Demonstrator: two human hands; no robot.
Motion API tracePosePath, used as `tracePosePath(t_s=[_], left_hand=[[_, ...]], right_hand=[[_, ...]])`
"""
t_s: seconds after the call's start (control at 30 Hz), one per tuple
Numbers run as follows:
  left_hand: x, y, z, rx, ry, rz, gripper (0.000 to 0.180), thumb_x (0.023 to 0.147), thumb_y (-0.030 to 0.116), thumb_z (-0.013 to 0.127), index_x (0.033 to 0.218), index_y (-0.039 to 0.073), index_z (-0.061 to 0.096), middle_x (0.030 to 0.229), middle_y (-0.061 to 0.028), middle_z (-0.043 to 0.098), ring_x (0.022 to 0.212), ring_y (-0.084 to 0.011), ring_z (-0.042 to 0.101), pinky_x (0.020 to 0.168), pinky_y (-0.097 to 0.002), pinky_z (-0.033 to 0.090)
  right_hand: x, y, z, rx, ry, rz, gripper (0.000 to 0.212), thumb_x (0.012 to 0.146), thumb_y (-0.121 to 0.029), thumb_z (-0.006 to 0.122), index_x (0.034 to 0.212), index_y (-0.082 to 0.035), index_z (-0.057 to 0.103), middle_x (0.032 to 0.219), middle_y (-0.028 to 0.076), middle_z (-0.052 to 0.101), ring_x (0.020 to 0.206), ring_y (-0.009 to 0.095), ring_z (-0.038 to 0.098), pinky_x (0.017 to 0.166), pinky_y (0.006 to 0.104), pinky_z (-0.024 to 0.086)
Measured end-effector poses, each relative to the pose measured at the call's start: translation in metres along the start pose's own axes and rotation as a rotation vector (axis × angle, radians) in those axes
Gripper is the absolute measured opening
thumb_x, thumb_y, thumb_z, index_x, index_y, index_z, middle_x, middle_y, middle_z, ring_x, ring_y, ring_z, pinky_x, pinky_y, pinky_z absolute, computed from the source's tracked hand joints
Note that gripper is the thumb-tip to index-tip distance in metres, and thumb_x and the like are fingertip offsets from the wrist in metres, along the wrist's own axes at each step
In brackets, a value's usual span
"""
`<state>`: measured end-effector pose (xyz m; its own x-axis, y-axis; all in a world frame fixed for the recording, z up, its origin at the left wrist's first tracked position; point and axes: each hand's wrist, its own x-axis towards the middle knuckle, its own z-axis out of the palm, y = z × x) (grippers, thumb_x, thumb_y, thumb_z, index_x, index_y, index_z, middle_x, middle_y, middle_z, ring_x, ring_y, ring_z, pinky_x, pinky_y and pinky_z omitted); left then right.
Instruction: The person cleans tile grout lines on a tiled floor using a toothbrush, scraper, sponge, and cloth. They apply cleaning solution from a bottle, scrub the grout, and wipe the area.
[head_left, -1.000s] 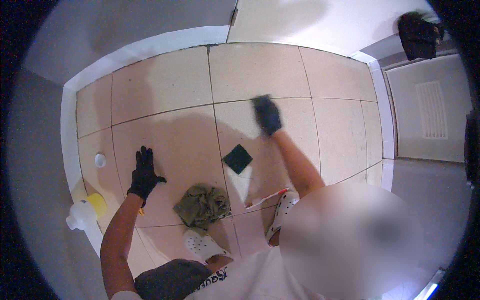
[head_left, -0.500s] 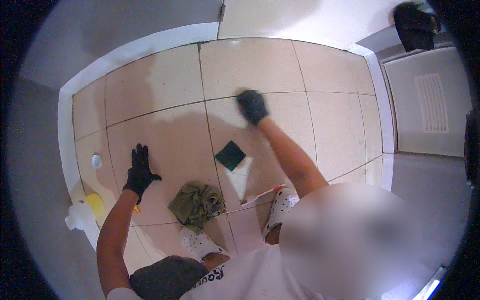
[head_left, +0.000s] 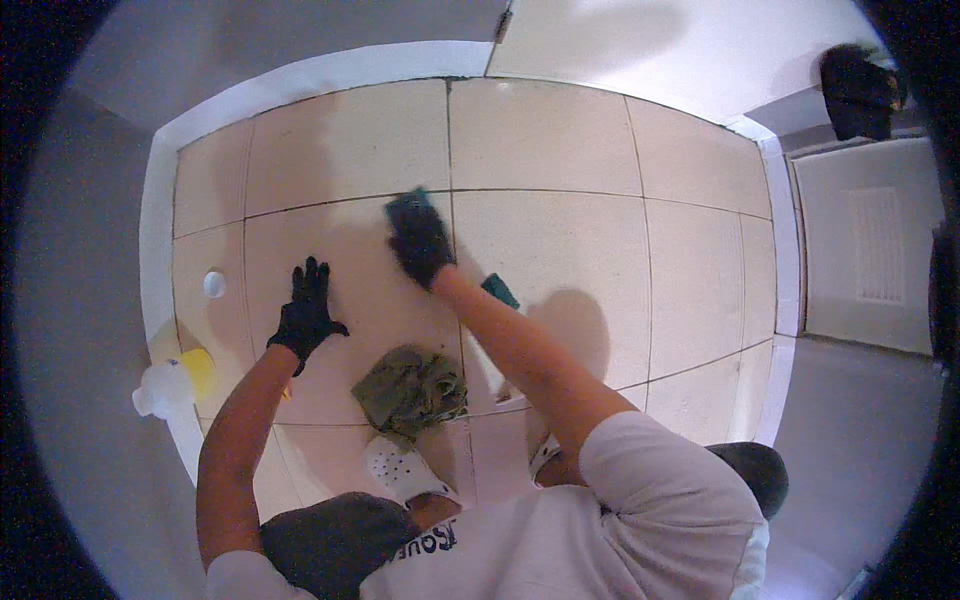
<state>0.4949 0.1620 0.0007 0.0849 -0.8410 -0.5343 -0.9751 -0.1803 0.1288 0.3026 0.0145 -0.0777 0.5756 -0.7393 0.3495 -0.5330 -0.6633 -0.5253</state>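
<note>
My right hand [head_left: 421, 246], in a dark glove, is stretched forward over the tile floor and presses a green scouring pad [head_left: 404, 206] against it. The pad shows at the fingertips; the rest lies under the glove. Off to the left, my gloved left hand [head_left: 308, 312] rests flat on the tiles with its fingers spread. A second dark green pad [head_left: 501, 291] lies on the floor, partly covered by my right forearm. Between my arms sits a crumpled grey-green cloth [head_left: 410, 390], touching neither hand. Behind it, a pale pointed object beside the forearm is mostly hidden.
A white bottle [head_left: 160, 391] with a yellow part stands by the left wall. Nearby on the tiles is a small round white object [head_left: 213, 284]. A white door [head_left: 600, 50] is ahead, and a vented panel [head_left: 875, 245] on the right. My white clog [head_left: 405, 470] is behind the cloth.
My right hand has swept left across the floor, and its forearm now covers part of the loose pad. The left hand stays planted. The whole view has shifted slightly.
</note>
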Motion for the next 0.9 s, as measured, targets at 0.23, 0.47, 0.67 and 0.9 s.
tracePosePath(t_s=[0.23, 0.47, 0.67, 0.9], left_hand=[[-0.015, -0.034, 0.021, -0.022, 0.105, 0.048, 0.117, 0.051, 0.045, 0.081, 0.141, 0.012, 0.014, 0.147, -0.0171, 0.005, 0.134, -0.0399, 0.012, 0.093, -0.0560, 0.036], [-0.024, -0.023, 0.006, -0.039, 0.071, -0.048, 0.119, 0.049, 0.048, 0.080, 0.142, 0.024, 0.011, 0.148, -0.0161, 0.004, 0.130, -0.0495, 0.009, 0.084, -0.0617, 0.039], [-0.024, -0.030, 0.015, -0.040, 0.101, -0.037, 0.118, 0.049, 0.051, 0.079, 0.142, 0.026, 0.011, 0.148, -0.0156, 0.004, 0.130, -0.0505, 0.009, 0.077, -0.0626, 0.042], [-0.014, -0.046, 0.037, -0.104, 0.128, 0.052, 0.116, 0.051, 0.052, 0.078, 0.142, 0.018, 0.014, 0.148, -0.0143, 0.005, 0.129, -0.0509, 0.007, 0.079, -0.0646, 0.040]], right_hand=[[-0.023, 0.087, -0.044, -0.185, -0.039, 0.028, 0.044, 0.083, -0.010, 0.043, 0.126, -0.001, 0.043, 0.131, 0.022, 0.040, 0.125, 0.035, 0.035, 0.106, 0.0421, 0.023], [-0.026, 0.114, -0.134, -0.747, -0.061, 0.651, 0.031, 0.082, -0.022, 0.050, 0.108, -0.005, 0.053, 0.104, 0.016, 0.056, 0.094, 0.032, 0.056, 0.075, 0.0440, 0.049], [0.042, -0.062, 0.066, 0.022, -0.083, 0.088, 0.052, 0.076, -0.018, 0.054, 0.124, 0.000, 0.043, 0.131, 0.021, 0.040, 0.127, 0.039, 0.027, 0.109, 0.0445, 0.016], [0.126, -0.150, 0.139, -0.083, -0.763, -0.113, 0.061, 0.077, -0.036, 0.057, 0.130, -0.010, 0.042, 0.140, 0.013, 0.033, 0.132, 0.033, 0.023, 0.110, 0.0434, 0.015]])
